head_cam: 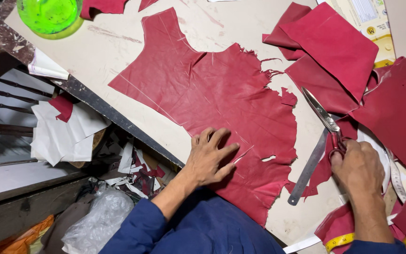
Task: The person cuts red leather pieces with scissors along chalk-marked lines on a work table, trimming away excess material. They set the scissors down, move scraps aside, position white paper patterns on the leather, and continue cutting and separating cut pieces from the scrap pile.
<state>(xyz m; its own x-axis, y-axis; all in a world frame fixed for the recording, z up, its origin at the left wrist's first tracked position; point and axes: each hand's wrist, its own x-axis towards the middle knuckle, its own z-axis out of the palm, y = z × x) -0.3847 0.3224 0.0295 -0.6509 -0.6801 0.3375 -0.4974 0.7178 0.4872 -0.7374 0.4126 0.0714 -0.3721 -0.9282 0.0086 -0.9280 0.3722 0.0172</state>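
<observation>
A large piece of dark red leather lies flat on the pale table, with faint marked lines and ragged edges. My left hand rests flat on its near part, fingers spread. My right hand grips the red handles of a pair of scissors whose closed blades point away toward the upper left, just right of the leather. A metal ruler lies slanted on the table between my two hands.
More red leather pieces are piled at the right, with a yellow tape measure near the front edge. A green round container stands at the far left corner. Paper and leather scraps lie below the table's left edge.
</observation>
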